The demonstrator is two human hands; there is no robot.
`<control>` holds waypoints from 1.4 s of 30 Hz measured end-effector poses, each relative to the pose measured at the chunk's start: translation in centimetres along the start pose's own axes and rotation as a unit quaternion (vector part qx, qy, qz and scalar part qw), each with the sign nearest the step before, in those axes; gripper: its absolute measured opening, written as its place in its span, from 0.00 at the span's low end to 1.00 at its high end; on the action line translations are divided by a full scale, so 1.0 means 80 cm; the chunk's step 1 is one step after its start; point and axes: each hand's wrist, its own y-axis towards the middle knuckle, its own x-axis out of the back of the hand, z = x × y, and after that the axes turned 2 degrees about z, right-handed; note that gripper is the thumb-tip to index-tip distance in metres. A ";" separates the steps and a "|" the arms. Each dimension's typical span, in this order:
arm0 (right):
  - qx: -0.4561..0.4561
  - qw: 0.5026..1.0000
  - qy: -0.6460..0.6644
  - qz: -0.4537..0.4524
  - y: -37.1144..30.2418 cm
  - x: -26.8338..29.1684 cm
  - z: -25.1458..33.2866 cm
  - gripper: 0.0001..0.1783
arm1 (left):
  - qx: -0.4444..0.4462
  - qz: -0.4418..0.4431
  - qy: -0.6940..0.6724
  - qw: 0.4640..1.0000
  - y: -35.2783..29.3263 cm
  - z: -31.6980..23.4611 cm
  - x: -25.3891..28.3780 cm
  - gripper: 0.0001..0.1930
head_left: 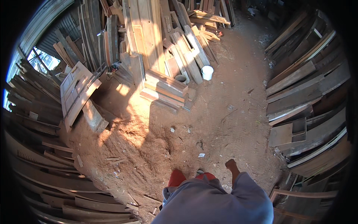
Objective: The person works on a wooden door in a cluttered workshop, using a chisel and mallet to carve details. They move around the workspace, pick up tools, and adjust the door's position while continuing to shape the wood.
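Note:
My right hand (231, 164) hangs out in front of my body on the right, above the sawdust-covered ground, at the end of a grey-blue sleeve. It is small and dark in the picture, so its fingers cannot be made out, and no held thing shows. I do not see my left hand. Red cloth (176, 178) shows below my grey-blue top (214, 203). Nearest to the right hand on the ground lies a small white scrap (201, 155).
Stacked planks (164, 89) stand ahead, with a white bucket (207, 72) beside them. A panelled door (76, 89) leans at the left. More boards (56, 179) line the left, and others (298, 84) the right, near a wooden box (287, 134). Brown ground (238, 112) runs between.

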 end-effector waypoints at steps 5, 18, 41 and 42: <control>0.048 0.990 -0.125 -0.044 0.000 -0.016 0.018 0.11 | -0.019 0.044 0.030 0.998 0.044 -0.033 0.036 0.19; -0.085 0.948 0.280 -0.125 0.019 0.111 0.155 0.14 | -0.067 0.128 0.127 0.981 0.189 -0.096 0.154 0.19; 0.014 0.971 0.192 -0.140 0.138 0.311 -0.011 0.19 | 0.000 0.048 0.068 0.997 0.229 -0.257 0.061 0.19; 0.042 0.983 0.134 -0.120 0.138 0.328 -0.020 0.19 | 0.003 0.040 0.064 0.997 0.228 -0.266 0.052 0.19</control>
